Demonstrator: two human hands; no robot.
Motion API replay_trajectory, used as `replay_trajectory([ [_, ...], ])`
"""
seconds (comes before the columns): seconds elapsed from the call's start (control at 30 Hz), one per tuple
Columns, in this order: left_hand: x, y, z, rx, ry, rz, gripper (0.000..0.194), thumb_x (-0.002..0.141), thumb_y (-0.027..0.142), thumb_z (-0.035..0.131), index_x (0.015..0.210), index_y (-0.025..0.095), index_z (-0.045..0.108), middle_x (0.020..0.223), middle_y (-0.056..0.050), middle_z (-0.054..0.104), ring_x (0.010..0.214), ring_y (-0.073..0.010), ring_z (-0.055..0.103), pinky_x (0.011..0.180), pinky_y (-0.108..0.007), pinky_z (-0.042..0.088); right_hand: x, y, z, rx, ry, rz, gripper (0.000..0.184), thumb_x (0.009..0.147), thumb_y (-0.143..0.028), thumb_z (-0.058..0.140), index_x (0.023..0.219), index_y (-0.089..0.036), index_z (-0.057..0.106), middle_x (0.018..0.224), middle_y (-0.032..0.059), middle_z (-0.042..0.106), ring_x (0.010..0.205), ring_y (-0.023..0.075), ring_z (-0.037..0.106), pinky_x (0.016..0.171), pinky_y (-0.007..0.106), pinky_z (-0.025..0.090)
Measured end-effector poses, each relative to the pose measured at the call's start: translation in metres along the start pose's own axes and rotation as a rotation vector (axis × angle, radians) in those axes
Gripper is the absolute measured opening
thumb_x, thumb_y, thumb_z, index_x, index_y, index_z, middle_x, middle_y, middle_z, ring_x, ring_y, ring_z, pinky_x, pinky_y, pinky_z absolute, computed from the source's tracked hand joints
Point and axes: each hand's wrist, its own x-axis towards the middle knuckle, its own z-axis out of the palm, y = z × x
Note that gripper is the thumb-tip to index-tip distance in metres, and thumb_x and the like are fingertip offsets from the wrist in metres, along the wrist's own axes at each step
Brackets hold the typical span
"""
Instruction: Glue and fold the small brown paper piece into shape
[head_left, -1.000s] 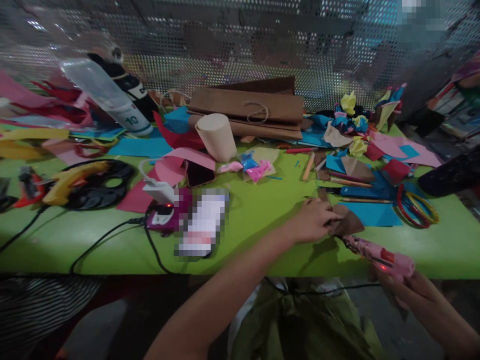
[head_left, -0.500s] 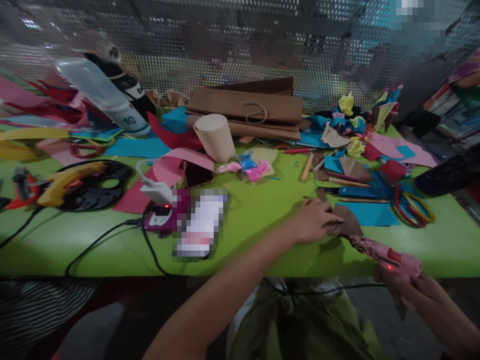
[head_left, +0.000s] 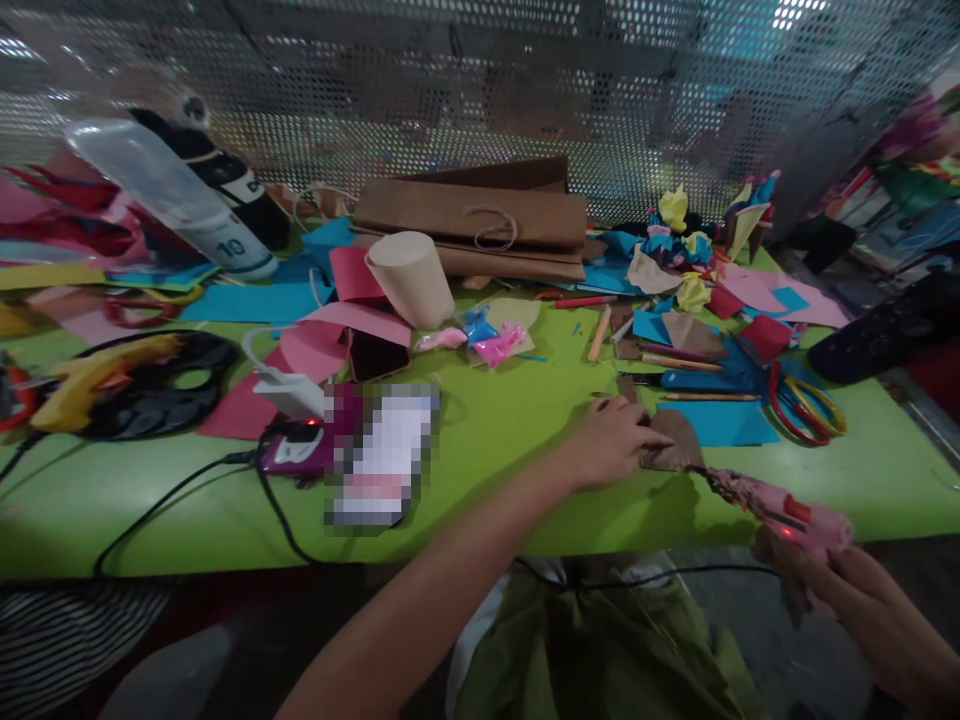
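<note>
My left hand (head_left: pixel 609 442) rests on the green table, its fingers gripping a small brown paper piece (head_left: pixel 679 440) and holding it down. Rounded at its outer side, the piece lies partly under my fingers. A pink hot glue gun (head_left: pixel 802 520) is in my right hand (head_left: pixel 844 585), its red light lit. The dark, dirty nozzle points left and reaches the right edge of the brown paper; whether it touches is unclear. Behind the paper are a blue paper sheet (head_left: pixel 720 424), a blue cutter (head_left: pixel 697 380) and pencils (head_left: pixel 720 397).
Scissors with red and yellow handles (head_left: pixel 806 405) lie near a dark bottle (head_left: pixel 885 325). A phone (head_left: pixel 386 455), a purple power strip (head_left: pixel 300 450) and a yellow glue gun (head_left: pixel 105 375) are leftward. Rolled brown paper (head_left: pixel 472 215) and a cream cylinder (head_left: pixel 412 280) stand behind. A black cord crosses my lap.
The glue gun has drawn slightly to the right, its nozzle now at the brown paper's edge. My left hand keeps its place on the paper. The whole view has shifted a little.
</note>
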Motion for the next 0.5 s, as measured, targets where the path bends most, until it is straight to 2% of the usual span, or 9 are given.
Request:
replay_trajectory([
  [0.1,0.0,0.0,0.001,0.004,-0.007,-0.011,0.04,0.104,0.027,0.046,0.135,0.037,0.07,0.112,-0.007,0.062,0.114,-0.0268,0.053,0.098,-0.042,0.037,-0.001,0.006,0.001,0.055,-0.138,-0.002,0.052,0.085,-0.065,0.062,0.054,-0.023,0.061,0.058,0.0021,0.057,0.058,0.0203,0.055,0.055,0.028,0.048],
  [0.33,0.0,-0.001,0.001,-0.003,0.004,0.009,0.04,0.103,0.026,0.046,0.134,0.037,0.07,0.109,-0.006,0.062,0.111,-0.0263,0.053,0.098,-0.042,0.036,0.0,0.029,-0.009,0.017,-0.152,0.038,0.058,0.088,-0.068,0.056,0.052,-0.022,0.062,0.058,0.0046,0.059,0.065,0.0237,0.058,0.063,0.031,0.048],
  [0.5,0.0,-0.001,0.001,-0.016,0.012,0.009,0.039,0.103,0.027,0.047,0.133,0.036,0.07,0.109,-0.006,0.063,0.11,-0.0261,0.053,0.099,-0.042,0.036,0.0,0.031,-0.011,-0.004,-0.085,0.041,0.056,0.085,-0.067,0.058,0.05,-0.022,0.06,0.058,0.0039,0.058,0.061,0.0221,0.055,0.06,0.03,0.046],
])
